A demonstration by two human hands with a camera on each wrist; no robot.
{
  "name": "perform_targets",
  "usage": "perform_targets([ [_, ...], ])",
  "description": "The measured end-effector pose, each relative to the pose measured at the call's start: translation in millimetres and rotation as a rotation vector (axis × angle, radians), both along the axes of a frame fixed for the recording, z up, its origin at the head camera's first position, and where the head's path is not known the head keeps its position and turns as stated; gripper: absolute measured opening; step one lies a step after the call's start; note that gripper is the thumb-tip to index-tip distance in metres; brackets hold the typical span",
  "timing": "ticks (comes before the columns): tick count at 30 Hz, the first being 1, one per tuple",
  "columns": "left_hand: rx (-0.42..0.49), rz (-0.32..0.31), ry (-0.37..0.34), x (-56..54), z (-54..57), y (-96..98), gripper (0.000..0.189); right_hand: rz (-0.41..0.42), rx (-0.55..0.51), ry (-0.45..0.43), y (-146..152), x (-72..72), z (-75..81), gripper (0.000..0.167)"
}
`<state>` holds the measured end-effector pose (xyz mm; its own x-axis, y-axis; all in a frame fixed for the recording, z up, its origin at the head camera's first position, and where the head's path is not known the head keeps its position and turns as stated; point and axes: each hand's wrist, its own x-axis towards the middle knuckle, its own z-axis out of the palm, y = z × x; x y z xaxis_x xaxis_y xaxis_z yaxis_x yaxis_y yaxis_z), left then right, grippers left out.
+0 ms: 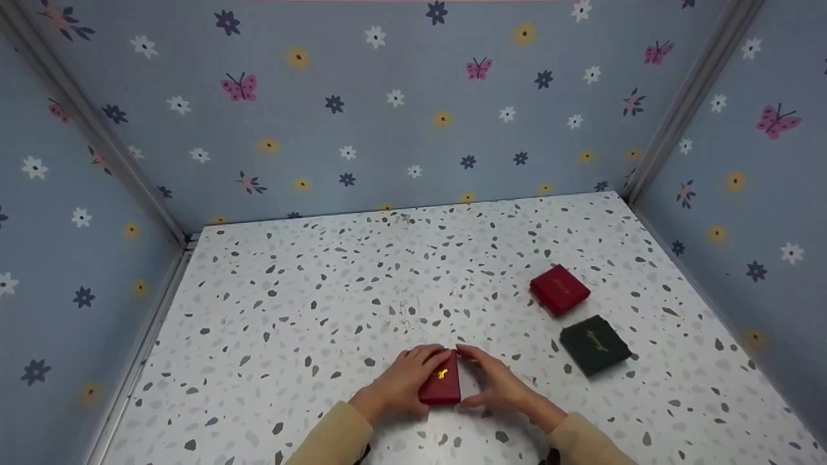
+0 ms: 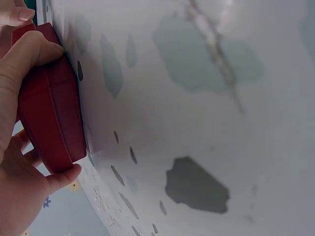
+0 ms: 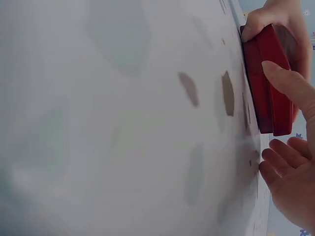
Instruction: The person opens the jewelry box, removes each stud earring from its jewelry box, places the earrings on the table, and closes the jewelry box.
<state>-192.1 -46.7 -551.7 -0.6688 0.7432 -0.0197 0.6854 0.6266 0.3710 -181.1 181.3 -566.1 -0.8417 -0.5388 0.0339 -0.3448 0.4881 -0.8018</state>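
A small red jewelry box [image 1: 442,386] with a gold emblem on its lid lies on the speckled tabletop, close in front of the person. My left hand [image 1: 405,378] grips its left side, thumb at the near side and fingers over the far part of the lid. On the other side, my right hand [image 1: 501,382] curves around the box with a gap at the palm. In the right wrist view its thumb overlaps the seamed front of the red box [image 3: 279,103], while the other fingers [image 3: 278,160] lie apart from the end. The lid looks closed.
To the right lie a second red box [image 1: 561,290] and, nearer, a dark green box [image 1: 594,345], both with gold lettering. Flower-patterned walls [image 1: 413,110] stand at the back, left and right of the white speckled table [image 1: 310,310].
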Motion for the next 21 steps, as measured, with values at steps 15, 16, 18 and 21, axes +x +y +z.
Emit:
perform_targets([
  [15,0.03,-0.023,0.022,0.0,0.1,0.4,0.102,0.042,0.067,-0.015,-5,-8.4,-3.6,0.101],
  [16,0.028,-0.02,0.016,0.3,0.7,0.4,0.101,0.045,0.069,-0.018,-5,-9.2,-3.8,0.101],
  [18,0.022,-0.013,0.008,0.8,2.1,0.3,0.101,0.05,0.067,-0.027,-6,-10.5,-4.6,0.101],
  [21,0.015,-0.006,0.001,1.0,3.1,0.0,0.099,0.056,0.063,-0.024,-8,-11.7,-5.5,0.1],
])
